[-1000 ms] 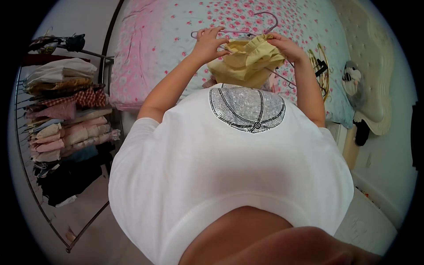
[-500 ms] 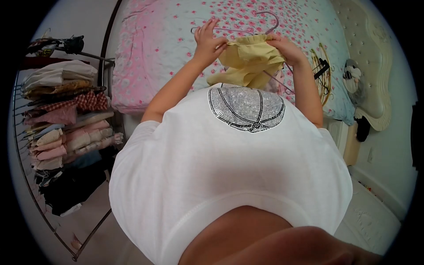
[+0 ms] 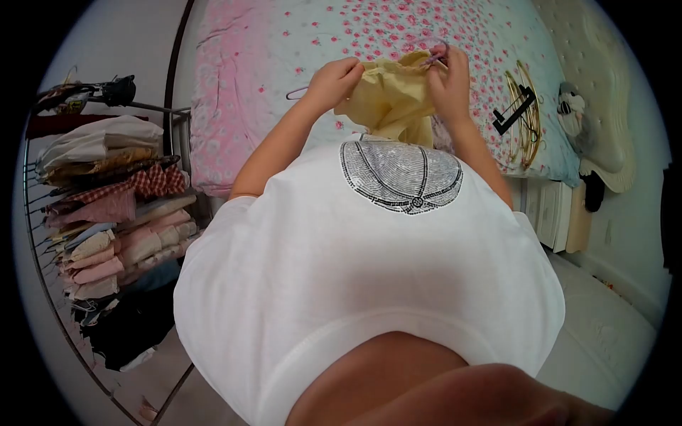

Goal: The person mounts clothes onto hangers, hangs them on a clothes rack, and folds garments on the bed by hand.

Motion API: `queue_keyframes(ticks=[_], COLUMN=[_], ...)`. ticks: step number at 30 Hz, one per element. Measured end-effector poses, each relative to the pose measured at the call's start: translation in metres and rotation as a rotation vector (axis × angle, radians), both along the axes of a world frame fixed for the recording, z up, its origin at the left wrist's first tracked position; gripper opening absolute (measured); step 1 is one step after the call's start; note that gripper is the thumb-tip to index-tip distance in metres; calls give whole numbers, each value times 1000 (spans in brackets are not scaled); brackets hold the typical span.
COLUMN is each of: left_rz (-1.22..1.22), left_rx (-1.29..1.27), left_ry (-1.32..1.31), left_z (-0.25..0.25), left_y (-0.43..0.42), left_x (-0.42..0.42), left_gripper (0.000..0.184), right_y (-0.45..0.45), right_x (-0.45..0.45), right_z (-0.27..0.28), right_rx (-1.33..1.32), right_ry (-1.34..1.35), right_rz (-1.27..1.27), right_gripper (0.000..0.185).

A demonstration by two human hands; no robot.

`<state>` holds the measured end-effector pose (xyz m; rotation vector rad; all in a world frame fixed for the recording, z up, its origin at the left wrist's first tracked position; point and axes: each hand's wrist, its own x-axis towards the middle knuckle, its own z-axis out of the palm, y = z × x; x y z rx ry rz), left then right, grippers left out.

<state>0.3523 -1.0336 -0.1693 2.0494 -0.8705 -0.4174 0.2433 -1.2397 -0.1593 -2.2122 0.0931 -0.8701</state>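
Note:
In the head view, a pale yellow garment with a gathered edge hangs between my two hands over the bed. My left hand is closed on its left top corner. At the opposite corner, my right hand pinches the gathered edge, its fingers around the hook area of a thin purple hanger. One end of that hanger sticks out left of my left hand. Most of the hanger is hidden by the cloth and my hands, so I cannot tell how far it sits inside the garment. The garment's lower part drops behind my shirt front.
The bed has a pink and pale blue floral cover. Gold hangers and a black hanger lie on it at right, near a padded headboard. A rack of clothes stands at left.
My left hand's spread fingers have closed on the garment. My right hand has risen to the hanger's hook, which has tipped down toward the cloth. The view has shifted slightly.

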Motion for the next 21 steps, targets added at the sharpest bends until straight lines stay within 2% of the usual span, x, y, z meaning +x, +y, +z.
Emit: queue_keyframes(ticks=[1,2,4,6,10,12,16,21], left_rz=[3,1,-6,46,74,58,57,51], left_rx=[-17,-36,-73,-93,-41,-90,-157,-59], left_ry=[2,75,232,179,257,188,4,131], left_z=[3,2,-3,-6,1,0,-14,-12], left_y=[-2,-5,-8,-13,-16,-18,-25,-24], left_x=[0,3,7,6,2,2,12,10], left_gripper=[30,30,29,29,28,29,29,29], right_y=[12,19,29,32,25,29,13,8], right_x=[-3,-6,0,2,-2,11,21,26], right_z=[6,8,2,-7,-3,-5,-17,-19], right_rx=[-45,-123,23,124,-222,-353,-363,-259], right_ry=[-109,-109,-245,-412,-155,-65,-74,77], right_rz=[-33,-102,-188,-260,-10,52,74,140], right_gripper=[27,26,31,36,32,30,23,18])
